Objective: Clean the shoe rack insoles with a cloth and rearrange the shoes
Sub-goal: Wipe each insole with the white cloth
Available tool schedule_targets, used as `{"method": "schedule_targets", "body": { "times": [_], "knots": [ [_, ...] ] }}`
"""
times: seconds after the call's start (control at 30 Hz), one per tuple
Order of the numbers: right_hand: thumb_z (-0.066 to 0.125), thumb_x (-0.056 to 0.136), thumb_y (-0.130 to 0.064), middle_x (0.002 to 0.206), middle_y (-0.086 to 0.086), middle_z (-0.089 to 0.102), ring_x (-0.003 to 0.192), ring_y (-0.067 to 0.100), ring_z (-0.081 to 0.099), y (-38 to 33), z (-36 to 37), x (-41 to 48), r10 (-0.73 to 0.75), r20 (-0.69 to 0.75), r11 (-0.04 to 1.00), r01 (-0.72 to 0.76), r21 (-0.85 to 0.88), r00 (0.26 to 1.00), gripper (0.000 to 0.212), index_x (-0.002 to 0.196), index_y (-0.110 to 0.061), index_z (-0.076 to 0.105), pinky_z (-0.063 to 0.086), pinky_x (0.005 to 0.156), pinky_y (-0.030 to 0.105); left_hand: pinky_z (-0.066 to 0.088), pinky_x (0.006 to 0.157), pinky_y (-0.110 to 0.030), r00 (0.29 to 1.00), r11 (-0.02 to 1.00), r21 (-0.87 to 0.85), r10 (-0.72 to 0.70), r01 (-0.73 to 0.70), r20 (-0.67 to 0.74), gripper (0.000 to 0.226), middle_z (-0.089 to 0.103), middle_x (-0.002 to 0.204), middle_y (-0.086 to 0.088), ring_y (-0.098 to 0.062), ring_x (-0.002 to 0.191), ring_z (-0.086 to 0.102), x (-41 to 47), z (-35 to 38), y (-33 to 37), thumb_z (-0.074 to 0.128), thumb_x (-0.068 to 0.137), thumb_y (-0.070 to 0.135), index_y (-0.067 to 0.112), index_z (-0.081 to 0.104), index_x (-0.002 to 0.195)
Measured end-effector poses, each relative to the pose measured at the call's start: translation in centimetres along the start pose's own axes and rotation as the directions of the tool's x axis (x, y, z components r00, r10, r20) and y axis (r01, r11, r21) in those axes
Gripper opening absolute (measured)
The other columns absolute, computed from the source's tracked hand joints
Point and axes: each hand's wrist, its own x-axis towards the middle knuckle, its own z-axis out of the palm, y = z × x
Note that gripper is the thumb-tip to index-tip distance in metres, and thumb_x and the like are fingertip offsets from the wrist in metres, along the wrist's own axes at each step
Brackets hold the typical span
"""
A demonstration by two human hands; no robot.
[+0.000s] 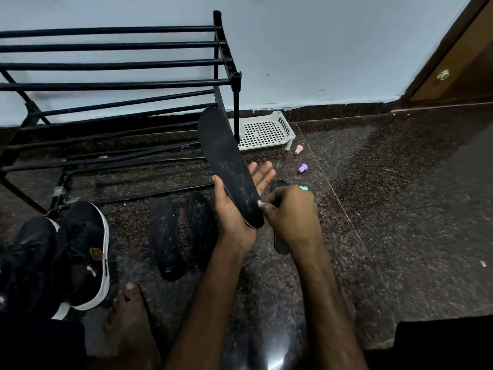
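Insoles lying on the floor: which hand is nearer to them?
Left. The left hand, holding a raised insole, is just right of the floor insoles; the right hand, pinching a cloth, is farther right.

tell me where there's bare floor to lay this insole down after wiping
Wide bare floor right of the right hand, between the purple cap and the door. Crowded left: two insoles beside the shoes, rack bars behind.

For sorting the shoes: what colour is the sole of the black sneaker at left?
The sole is white; head view shows it best.
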Motion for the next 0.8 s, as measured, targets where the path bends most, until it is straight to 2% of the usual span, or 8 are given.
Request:
{"method": "schedule_targets", "body": {
  "times": [0.13,0.23,0.3,0.33,0.47,0.57,0.67,0.8],
  "knots": [
    [0.077,0.08,-0.027,0.069,-0.011,0.067,0.075,0.008,0.067,-0.7,-0.7,-0.7,-0.093,0.19,0.995,0.084,0.055,0.978,0.011,0.073,-0.019,0.074,0.052,0.074,0.023,0.049,0.101,-0.043,1.0,1.0,-0.008,-0.014,0.014,-0.018,0.087,0.059,0.134,-0.022,-0.033,0.126,0.057,0.0,0.0,-0.2,0.02,0.094,0.07,0.001,0.043,0.142],
    [0.076,0.08,-0.028,0.076,-0.005,0.073,0.076,0.013,0.069,-1.0,0.1,-0.3,-0.07,0.06,0.987,0.06,0.147,0.996,0.009,0.078,-0.019,0.075,0.055,0.073,0.027,0.041,0.109,-0.045,1.0,1.0,0.007,-0.007,0.007,-0.018,0.086,0.06,0.132,-0.022,-0.034,0.125,0.057,0.1,0.1,-0.2,0.018,0.095,0.069,0.001,0.044,0.141],
    [0.072,0.082,-0.03,0.081,0.002,0.073,0.08,0.024,0.068,-0.7,0.6,-0.1,-0.01,-0.056,0.999,0.012,0.035,0.998,0.011,0.081,-0.018,0.073,0.055,0.074,0.032,0.038,0.111,-0.046,1.0,1.0,0.001,-0.001,0.001,-0.005,0.086,0.059,0.133,-0.023,-0.034,0.127,0.056,0.1,0.0,-0.3,0.017,0.095,0.068,0.0,0.042,0.142],
    [0.072,0.082,-0.03,0.082,0.002,0.072,0.081,0.025,0.068,-0.5,0.5,-0.1,-0.001,-0.052,1.0,0.001,-0.003,0.999,0.013,0.08,-0.018,0.072,0.054,0.074,0.032,0.038,0.111,-0.046,1.0,1.0,-0.004,0.0,0.0,-0.007,0.086,0.059,0.133,-0.023,-0.034,0.127,0.056,0.0,0.0,-0.4,0.018,0.096,0.068,0.0,0.042,0.142],
    [0.078,0.079,-0.026,0.071,-0.008,0.07,0.071,0.006,0.066,-0.7,-0.8,-0.4,-0.102,0.212,0.993,0.086,0.082,0.972,0.011,0.071,-0.02,0.073,0.052,0.071,0.022,0.04,0.109,-0.044,1.0,1.0,0.021,-0.004,0.005,-0.023,0.087,0.061,0.132,-0.022,-0.032,0.126,0.057,0.2,-0.1,-0.4,0.018,0.095,0.069,0.001,0.044,0.141],
    [0.08,0.079,-0.025,0.073,-0.005,0.073,0.067,0.003,0.066,-0.8,-0.4,0.0,-0.116,0.115,0.971,0.088,0.223,0.986,0.008,0.079,-0.018,0.076,0.049,0.065,0.019,0.043,0.106,-0.043,1.0,0.999,0.032,-0.003,0.003,-0.024,0.086,0.061,0.131,-0.021,-0.032,0.126,0.057,0.2,0.3,-0.2,0.016,0.095,0.068,0.001,0.045,0.14],
    [0.076,0.081,-0.026,0.08,-0.003,0.073,0.079,0.017,0.068,0.0,0.1,0.3,-0.015,-0.051,0.996,0.019,0.087,0.999,0.007,0.077,-0.021,0.073,0.052,0.073,0.025,0.037,0.112,-0.048,1.0,1.0,-0.009,0.002,-0.002,-0.004,0.085,0.06,0.132,-0.024,-0.035,0.128,0.054,-0.1,0.4,-0.3,0.018,0.096,0.067,-0.001,0.043,0.14],
    [0.081,0.078,-0.029,0.069,-0.009,0.07,0.068,0.005,0.065,0.1,-0.7,-0.3,-0.067,0.192,0.993,0.045,0.114,0.979,0.015,0.068,-0.02,0.072,0.051,0.068,0.021,0.037,0.112,-0.048,1.0,0.999,-0.033,-0.019,0.019,0.0,0.086,0.06,0.132,-0.023,-0.033,0.126,0.057,0.0,0.0,-0.5,0.02,0.094,0.069,0.001,0.043,0.141]
  ]
}}
